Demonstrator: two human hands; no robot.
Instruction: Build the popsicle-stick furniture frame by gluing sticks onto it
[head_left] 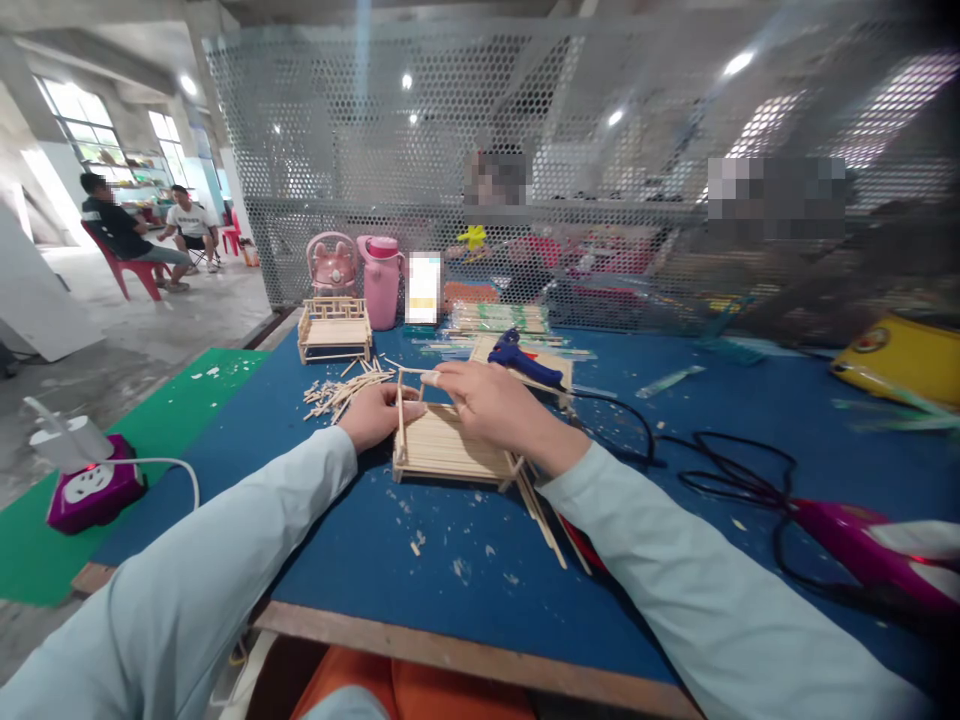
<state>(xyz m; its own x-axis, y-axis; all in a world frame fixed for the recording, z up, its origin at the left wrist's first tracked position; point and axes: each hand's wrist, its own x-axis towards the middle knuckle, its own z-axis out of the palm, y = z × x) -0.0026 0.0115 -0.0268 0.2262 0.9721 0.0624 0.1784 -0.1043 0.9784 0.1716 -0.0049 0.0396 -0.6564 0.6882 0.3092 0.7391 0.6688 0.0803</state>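
Observation:
A small bench-like frame made of thin wooden sticks [442,445] stands on the blue table in front of me. My left hand [373,414] grips its left side, the thumb lying over the slatted top near a short upright. Over the frame reaches my right hand [499,405], its fingers pinching a short wooden stick [411,372] level with the tops of the left uprights. Whether that stick touches both uprights I cannot tell. Beside my left hand lies a pile of short stick pieces [341,393]. My right hand hides the frame's right rear part.
A blue glue gun [529,362] lies behind my right hand, its black cord trailing right. A finished stick bench [335,332], pink bottle [381,285] and lit phone [424,288] stand at the back. Long sticks [541,515] lie near my right forearm. Power strips [97,485] flank both sides.

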